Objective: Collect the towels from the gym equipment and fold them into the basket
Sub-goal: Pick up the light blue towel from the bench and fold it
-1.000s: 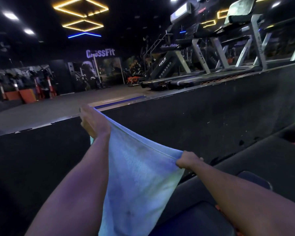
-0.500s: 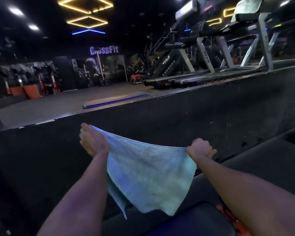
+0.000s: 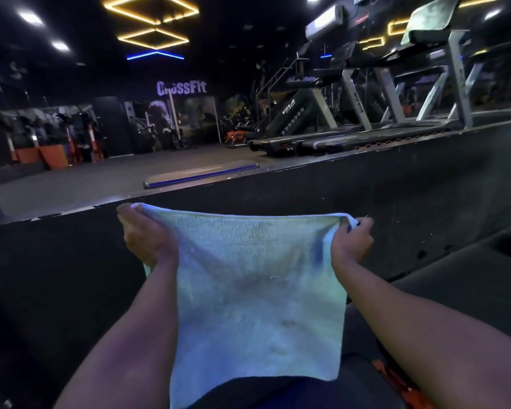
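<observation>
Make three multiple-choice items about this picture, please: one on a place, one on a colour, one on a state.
1. Where is the second towel?
A. On the floor mat
B. Draped on a treadmill console, upper right
C. In a basket

2. What colour is the held towel?
A. Light blue
B. Red
C. Black

3. How is the held towel kept?
A. Rolled in a ball
B. Lying flat on the floor
C. Spread open, hanging from its two top corners

Answers:
1 B: it lies over the top of the treadmill; no basket is in view.
2 A: the cloth looks pale blue.
3 C: the left hand and the right hand each pinch a top corner, and the cloth hangs between them.
</observation>
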